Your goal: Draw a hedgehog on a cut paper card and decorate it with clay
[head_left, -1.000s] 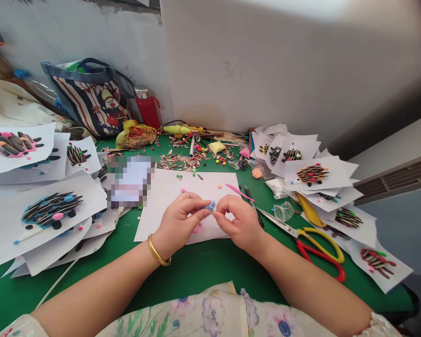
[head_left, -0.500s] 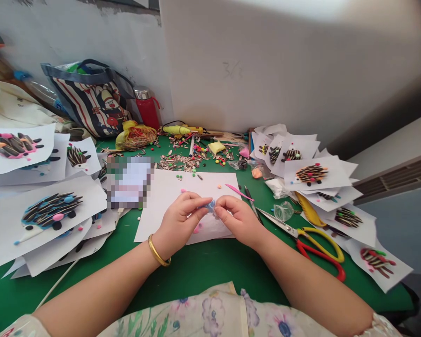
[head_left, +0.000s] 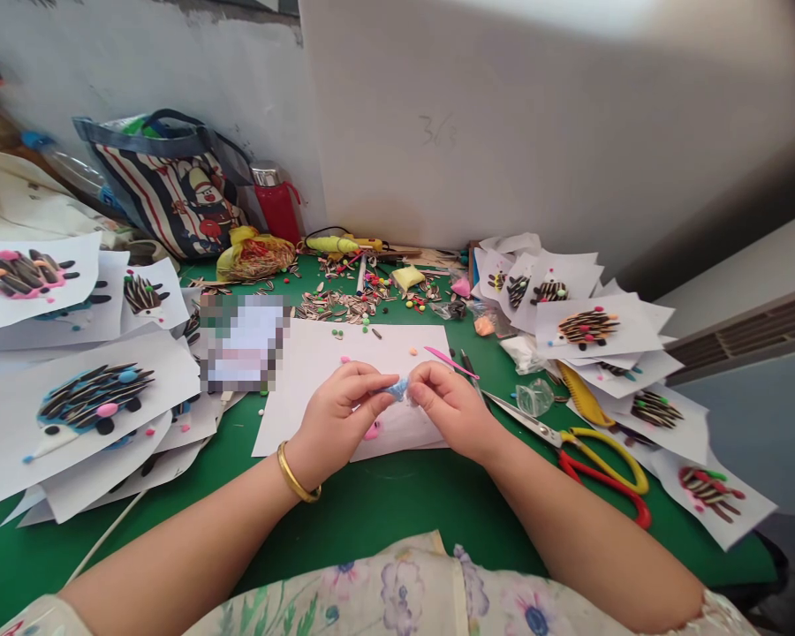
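Between my two hands is a small lump of light blue modelling clay (head_left: 397,388), with what looks like a clear plastic wrapper at its right side. My left hand (head_left: 348,408), with a gold bangle at the wrist, pinches the clay between thumb and fingers. My right hand (head_left: 451,408) is closed at the clay's right end, pinching the wrapper; its fingertips partly hide it. Both hands are above a white sheet of paper (head_left: 305,375). A pink piece of clay (head_left: 372,431) shows below the left fingers. A pink modelling knife (head_left: 450,361) lies past the right hand.
Scissors (head_left: 570,442) and a crumpled plastic wrapper (head_left: 533,399) lie at the right. Seed hedgehog pictures are piled left (head_left: 172,353) and right (head_left: 642,331). A phone (head_left: 245,340), scattered sunflower seeds (head_left: 341,306), a red flask (head_left: 279,212) and a striped bag (head_left: 149,190) are further back.
The hands have parted very slightly, and more of the blue clay shows between the fingertips. The view has shifted a little.
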Action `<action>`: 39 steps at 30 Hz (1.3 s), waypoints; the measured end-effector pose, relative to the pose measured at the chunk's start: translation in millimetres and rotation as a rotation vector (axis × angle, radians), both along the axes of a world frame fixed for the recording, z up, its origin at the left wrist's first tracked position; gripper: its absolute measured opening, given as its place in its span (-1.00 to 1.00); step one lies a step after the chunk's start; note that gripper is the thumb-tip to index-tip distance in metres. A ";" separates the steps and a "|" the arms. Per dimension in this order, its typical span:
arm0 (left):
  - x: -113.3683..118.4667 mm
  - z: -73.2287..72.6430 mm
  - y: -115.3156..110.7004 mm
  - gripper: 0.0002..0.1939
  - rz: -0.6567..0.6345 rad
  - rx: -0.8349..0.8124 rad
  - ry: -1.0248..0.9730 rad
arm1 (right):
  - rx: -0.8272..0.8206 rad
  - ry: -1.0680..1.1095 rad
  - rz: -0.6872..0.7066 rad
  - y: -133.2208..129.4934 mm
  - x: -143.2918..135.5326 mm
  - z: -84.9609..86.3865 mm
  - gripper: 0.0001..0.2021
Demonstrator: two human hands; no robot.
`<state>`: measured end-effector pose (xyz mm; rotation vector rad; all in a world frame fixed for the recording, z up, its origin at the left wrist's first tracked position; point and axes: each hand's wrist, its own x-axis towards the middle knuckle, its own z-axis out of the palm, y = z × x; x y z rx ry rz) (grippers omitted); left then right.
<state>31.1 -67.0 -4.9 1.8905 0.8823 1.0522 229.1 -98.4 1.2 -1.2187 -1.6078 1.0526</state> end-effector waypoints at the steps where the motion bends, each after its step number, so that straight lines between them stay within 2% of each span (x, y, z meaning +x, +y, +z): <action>1: 0.2 0.2 -0.1 -0.80 -0.004 -0.006 -0.003 | 0.001 0.002 -0.003 0.6 0.5 -1.0 -0.74; 6: 1.0 2.4 -1.0 -0.82 -0.011 -0.023 -0.005 | 0.026 0.016 -0.036 0.1 0.3 -4.1 -0.80; 11: 0.9 2.4 -0.6 -0.80 -0.010 -0.023 -0.002 | 0.138 0.003 -0.082 -3.7 -2.7 -4.6 -0.89; 18: -0.2 -2.6 0.0 -0.83 -0.012 -0.007 0.018 | 0.278 -0.055 0.003 -3.8 -6.6 -4.4 -0.93; 25: 1.0 4.6 0.0 -0.84 -0.001 -0.050 -0.029 | 0.205 0.090 -0.175 -2.4 -3.1 -4.9 -0.86; 31: 0.6 2.3 -0.4 -0.84 -0.030 -0.061 -0.039 | 0.168 0.127 -0.191 -1.3 -3.8 -4.6 -0.92; 34: 0.3 -0.4 0.3 -0.84 -0.025 -0.046 -0.021 | 0.195 0.054 -0.148 -0.9 -3.3 -4.3 -0.99; 39: -0.1 -2.0 0.7 -0.87 -0.016 -0.034 0.016 | 0.269 -0.062 -0.014 -1.1 -4.3 -3.9 -0.92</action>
